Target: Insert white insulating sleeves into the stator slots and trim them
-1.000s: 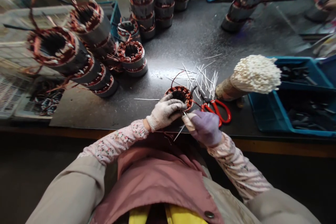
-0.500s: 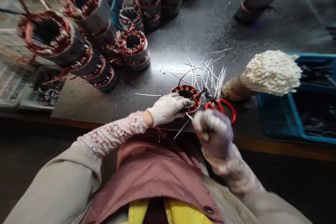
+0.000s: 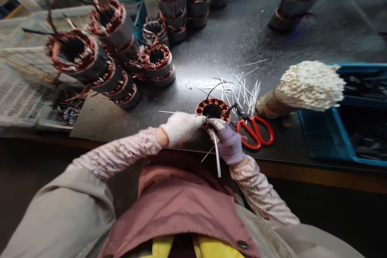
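Note:
A motor stator [image 3: 212, 109] with copper windings stands near the bench's front edge, with a reddish lead and a black lead rising from it. My left hand [image 3: 184, 128], in a white glove, is closed at the near rim, thumb and fingertips pinched together. What lies in that pinch is too small to make out. Close against it, my right hand [image 3: 229, 142], in a purple and white glove, has its fingers closed on a thin white strip [image 3: 217, 157]. The strip's free end hangs down toward my apron. Red-handled scissors [image 3: 255, 131] lie just right of the stator.
Loose white strips [image 3: 246, 94] are scattered behind the stator. An upright bundle of white strips [image 3: 311, 84] stands at right, beside blue bins [image 3: 322, 145] of dark pieces. Stacked stators [image 3: 117, 80] lean at left near a white basket [image 3: 18, 84]; more stacks [image 3: 171, 6] stand behind.
My right hand has come down and left from beside the stator to its near rim, uncovering the scissors. My left hand has drawn back from over the stator's opening to pinch at the rim.

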